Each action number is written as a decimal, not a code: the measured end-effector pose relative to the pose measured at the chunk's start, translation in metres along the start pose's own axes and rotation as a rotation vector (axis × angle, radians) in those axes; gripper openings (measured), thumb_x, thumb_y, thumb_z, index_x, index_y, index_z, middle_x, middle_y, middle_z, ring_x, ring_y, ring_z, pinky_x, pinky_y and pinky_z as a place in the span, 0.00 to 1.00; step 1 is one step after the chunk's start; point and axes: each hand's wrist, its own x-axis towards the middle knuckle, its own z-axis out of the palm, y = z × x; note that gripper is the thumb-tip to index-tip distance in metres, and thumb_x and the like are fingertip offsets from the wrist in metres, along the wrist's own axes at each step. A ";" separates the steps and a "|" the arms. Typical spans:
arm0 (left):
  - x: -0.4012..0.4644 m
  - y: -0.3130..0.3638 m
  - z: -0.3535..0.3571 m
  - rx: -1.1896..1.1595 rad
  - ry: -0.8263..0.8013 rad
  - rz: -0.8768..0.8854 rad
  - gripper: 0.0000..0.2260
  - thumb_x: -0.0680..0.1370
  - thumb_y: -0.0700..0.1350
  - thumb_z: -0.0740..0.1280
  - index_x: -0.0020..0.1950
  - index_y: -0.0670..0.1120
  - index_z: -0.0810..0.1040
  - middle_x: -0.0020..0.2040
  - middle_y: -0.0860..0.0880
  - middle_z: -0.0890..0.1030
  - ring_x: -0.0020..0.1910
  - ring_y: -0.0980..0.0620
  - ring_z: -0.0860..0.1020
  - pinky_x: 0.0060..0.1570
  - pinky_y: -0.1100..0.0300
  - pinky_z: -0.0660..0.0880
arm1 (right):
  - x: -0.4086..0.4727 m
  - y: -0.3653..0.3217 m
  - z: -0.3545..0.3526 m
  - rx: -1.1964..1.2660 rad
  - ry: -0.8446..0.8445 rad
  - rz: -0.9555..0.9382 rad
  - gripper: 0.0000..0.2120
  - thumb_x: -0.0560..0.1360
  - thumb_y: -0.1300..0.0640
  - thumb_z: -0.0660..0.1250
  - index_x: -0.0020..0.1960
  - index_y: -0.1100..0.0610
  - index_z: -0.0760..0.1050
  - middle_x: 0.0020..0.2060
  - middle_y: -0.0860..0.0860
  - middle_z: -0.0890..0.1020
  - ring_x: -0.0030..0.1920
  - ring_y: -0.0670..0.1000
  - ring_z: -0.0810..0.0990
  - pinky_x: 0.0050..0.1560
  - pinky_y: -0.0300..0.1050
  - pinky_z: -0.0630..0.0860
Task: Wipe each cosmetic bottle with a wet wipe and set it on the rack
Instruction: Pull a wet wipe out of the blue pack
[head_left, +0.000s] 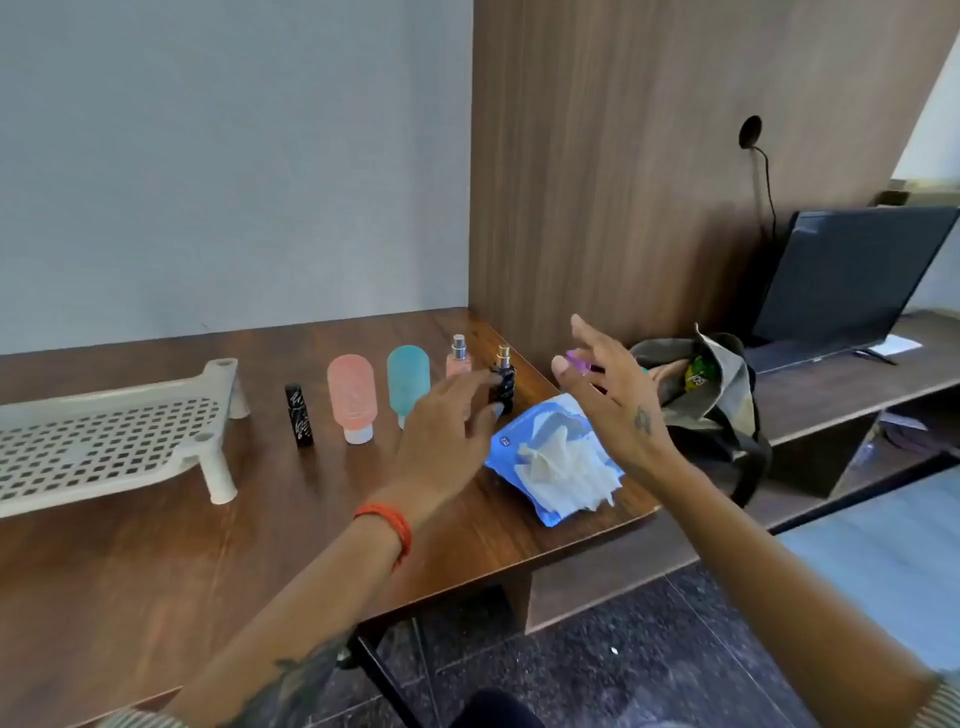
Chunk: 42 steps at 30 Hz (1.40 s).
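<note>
Now both hands hover loose-fingered, holding nothing: left hand (441, 421) over the black spray bottle (503, 382), right hand (613, 400) above the wipes pack (553, 460); rack (104, 441) sits far left.

White rack (104, 441), square-hole grid pattern. Black tube (300, 415) with white scribble markings. Pink bottle (352, 397), white cap. Teal bottle (408, 379). Pale pink spray bottle (459, 358), silver nozzle. Black spray bottle (503, 382), gold nozzle. Blue wipe pack (550, 457), white wipes. Dark brown wood-grain table (156, 561). Orange-red wristband (387, 522). Grey-green bag (696, 379).
</note>
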 end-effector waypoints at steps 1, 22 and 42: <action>-0.004 -0.003 0.004 0.051 -0.023 0.018 0.13 0.76 0.40 0.65 0.60 0.46 0.77 0.61 0.47 0.78 0.58 0.48 0.77 0.57 0.60 0.72 | -0.005 0.003 0.000 0.024 0.023 0.014 0.23 0.76 0.48 0.65 0.69 0.50 0.67 0.61 0.44 0.73 0.57 0.41 0.73 0.56 0.37 0.71; -0.021 -0.029 0.042 0.115 -0.193 -0.086 0.25 0.75 0.46 0.69 0.70 0.53 0.65 0.71 0.54 0.66 0.72 0.55 0.59 0.64 0.69 0.53 | -0.045 0.047 0.023 -0.148 0.010 0.131 0.06 0.71 0.51 0.72 0.37 0.45 0.78 0.35 0.41 0.81 0.38 0.42 0.78 0.38 0.38 0.72; -0.017 -0.035 0.027 0.115 -0.159 -0.015 0.23 0.75 0.48 0.68 0.69 0.52 0.67 0.71 0.54 0.67 0.72 0.54 0.62 0.70 0.60 0.60 | 0.070 0.004 0.034 -0.184 0.331 -0.145 0.10 0.73 0.68 0.66 0.48 0.59 0.83 0.42 0.53 0.85 0.38 0.42 0.78 0.39 0.21 0.67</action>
